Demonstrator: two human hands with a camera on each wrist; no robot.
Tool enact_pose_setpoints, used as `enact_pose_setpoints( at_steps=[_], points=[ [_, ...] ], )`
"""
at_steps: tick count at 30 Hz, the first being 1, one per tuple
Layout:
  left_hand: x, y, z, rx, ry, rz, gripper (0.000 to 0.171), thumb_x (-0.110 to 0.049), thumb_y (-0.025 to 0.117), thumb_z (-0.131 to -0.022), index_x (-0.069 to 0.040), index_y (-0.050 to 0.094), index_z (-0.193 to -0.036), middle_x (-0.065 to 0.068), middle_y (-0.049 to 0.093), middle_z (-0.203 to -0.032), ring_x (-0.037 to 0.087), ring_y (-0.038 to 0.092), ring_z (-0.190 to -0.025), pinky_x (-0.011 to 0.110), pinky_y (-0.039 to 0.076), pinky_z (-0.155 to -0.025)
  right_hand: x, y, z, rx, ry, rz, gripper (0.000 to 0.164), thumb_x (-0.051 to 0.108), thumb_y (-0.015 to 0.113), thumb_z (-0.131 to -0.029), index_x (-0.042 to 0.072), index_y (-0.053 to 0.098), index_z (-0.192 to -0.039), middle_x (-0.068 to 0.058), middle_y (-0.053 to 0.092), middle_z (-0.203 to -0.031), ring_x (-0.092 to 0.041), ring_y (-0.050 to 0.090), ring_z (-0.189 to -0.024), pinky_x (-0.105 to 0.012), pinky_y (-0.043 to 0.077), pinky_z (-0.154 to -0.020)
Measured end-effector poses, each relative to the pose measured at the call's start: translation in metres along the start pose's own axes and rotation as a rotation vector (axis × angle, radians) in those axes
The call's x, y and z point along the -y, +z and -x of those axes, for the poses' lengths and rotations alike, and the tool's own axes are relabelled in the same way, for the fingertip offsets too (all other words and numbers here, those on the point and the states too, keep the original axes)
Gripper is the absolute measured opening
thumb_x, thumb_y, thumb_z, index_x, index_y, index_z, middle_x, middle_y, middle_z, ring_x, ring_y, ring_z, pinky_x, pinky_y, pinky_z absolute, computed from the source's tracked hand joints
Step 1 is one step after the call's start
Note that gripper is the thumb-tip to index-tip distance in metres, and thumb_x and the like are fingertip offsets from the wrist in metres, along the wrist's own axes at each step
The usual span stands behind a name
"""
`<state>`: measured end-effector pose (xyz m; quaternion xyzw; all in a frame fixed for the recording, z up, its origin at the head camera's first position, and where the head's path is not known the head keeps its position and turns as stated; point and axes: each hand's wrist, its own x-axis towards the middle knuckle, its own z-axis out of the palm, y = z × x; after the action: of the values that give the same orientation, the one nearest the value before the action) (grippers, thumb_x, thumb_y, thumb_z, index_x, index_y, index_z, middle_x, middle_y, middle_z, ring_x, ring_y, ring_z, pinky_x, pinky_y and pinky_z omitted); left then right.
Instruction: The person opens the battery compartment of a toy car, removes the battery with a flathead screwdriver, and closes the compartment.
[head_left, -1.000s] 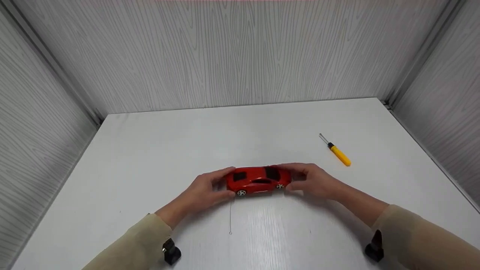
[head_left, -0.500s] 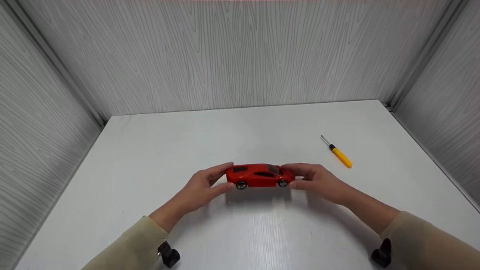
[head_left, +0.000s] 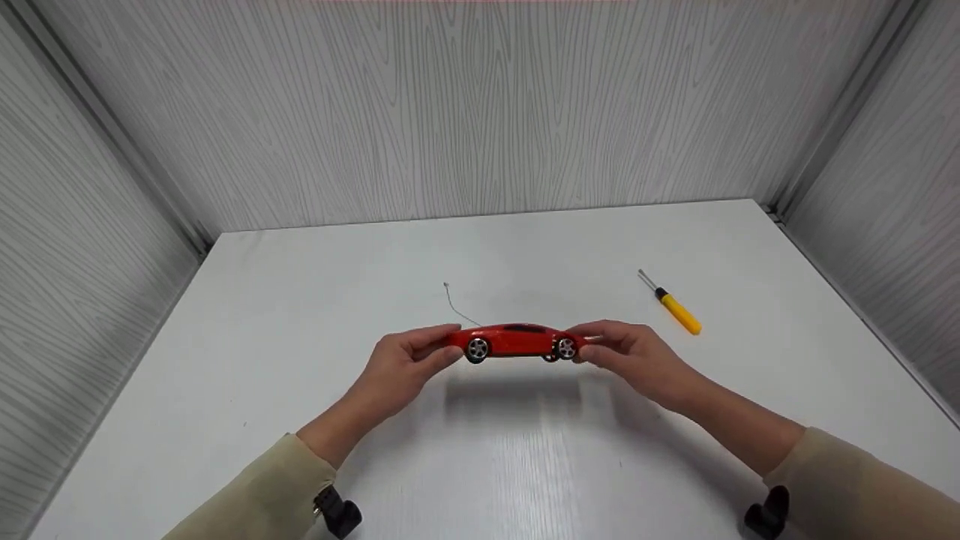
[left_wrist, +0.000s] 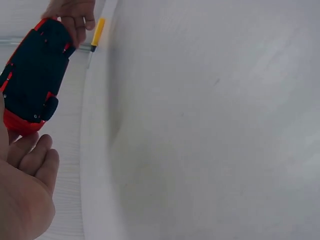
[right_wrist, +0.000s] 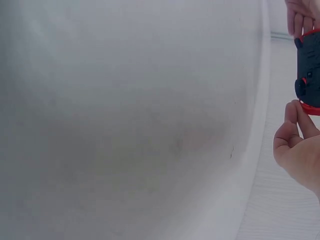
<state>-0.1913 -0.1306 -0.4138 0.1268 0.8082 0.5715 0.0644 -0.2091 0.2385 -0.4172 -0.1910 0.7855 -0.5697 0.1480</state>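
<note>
A red toy car [head_left: 521, 341] is held above the table, side toward me and roughly level. My left hand [head_left: 394, 379] pinches its left end between thumb and fingers. At the other end, my right hand [head_left: 649, 364] grips the car the same way. A thin wire [head_left: 453, 304] with a small tip stands out behind the car, to the left. Both wrist views show the car's dark underside [left_wrist: 37, 75] and black wheels [right_wrist: 300, 87]. The parts of the car's ends under my fingers are hidden.
A screwdriver [head_left: 680, 313] with a yellow handle lies on the white table [head_left: 337, 277], beyond my right hand. Wood-grain panels [head_left: 480, 112] enclose the table at the back and both sides.
Both hands have lifted the car from near the table and tilted it, so its side now faces me instead of its roof. The wire, earlier pointing toward me, now points away. The screwdriver stays put.
</note>
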Motion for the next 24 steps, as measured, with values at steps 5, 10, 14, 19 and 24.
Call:
enact_pose_setpoints(
  at_steps=[5, 10, 14, 19, 24],
  points=[
    [-0.002, 0.0019, -0.0008, -0.03, 0.0, -0.014, 0.046, -0.032, 0.079, -0.097, -0.014, 0.073, -0.139, 0.003, 0.076, -0.125, 0.021, 0.07, -0.117, 0.038, 0.057, -0.101, 0.0017, 0.0018, 0.0013, -0.013, -0.03, 0.034, 0.033, 0.028, 0.065, -0.108, 0.017, 0.072, -0.139, -0.008, 0.077, -0.12, -0.038, 0.07, -0.114, -0.042, 0.054, -0.098],
    [-0.003, 0.0029, -0.0006, -0.022, 0.018, -0.017, 0.046, -0.033, 0.077, -0.098, -0.01, 0.073, -0.138, 0.003, 0.079, -0.115, 0.02, 0.073, -0.109, 0.037, 0.059, -0.097, 0.003, 0.0023, 0.0025, -0.016, -0.047, 0.05, 0.033, 0.028, 0.062, -0.11, 0.015, 0.072, -0.139, -0.007, 0.078, -0.118, -0.036, 0.073, -0.109, -0.04, 0.057, -0.093],
    [-0.0018, 0.0027, -0.0004, -0.01, 0.024, -0.014, 0.044, -0.033, 0.076, -0.099, -0.011, 0.073, -0.138, 0.003, 0.08, -0.113, 0.024, 0.075, -0.105, 0.037, 0.06, -0.094, 0.0033, 0.0025, 0.0022, -0.004, -0.045, 0.046, 0.035, 0.029, 0.061, -0.11, 0.014, 0.071, -0.141, -0.007, 0.078, -0.119, -0.033, 0.074, -0.106, -0.042, 0.058, -0.092],
    [-0.0009, 0.0021, -0.0001, -0.003, 0.023, 0.005, 0.042, -0.031, 0.075, -0.1, -0.012, 0.073, -0.138, 0.005, 0.08, -0.112, 0.027, 0.076, -0.1, 0.036, 0.061, -0.092, 0.0022, 0.0018, 0.0022, 0.01, -0.034, 0.042, 0.036, 0.029, 0.059, -0.111, 0.015, 0.069, -0.143, -0.009, 0.077, -0.12, -0.031, 0.075, -0.104, -0.042, 0.058, -0.092],
    [-0.0019, 0.0022, 0.0003, 0.003, 0.011, 0.013, 0.042, -0.027, 0.075, -0.101, -0.013, 0.071, -0.141, 0.005, 0.081, -0.108, 0.021, 0.077, -0.097, 0.036, 0.061, -0.091, 0.0005, 0.0009, 0.002, 0.015, -0.033, 0.043, 0.036, 0.026, 0.059, -0.111, 0.018, 0.068, -0.145, -0.009, 0.075, -0.125, -0.031, 0.075, -0.103, -0.043, 0.059, -0.093]
  ],
)
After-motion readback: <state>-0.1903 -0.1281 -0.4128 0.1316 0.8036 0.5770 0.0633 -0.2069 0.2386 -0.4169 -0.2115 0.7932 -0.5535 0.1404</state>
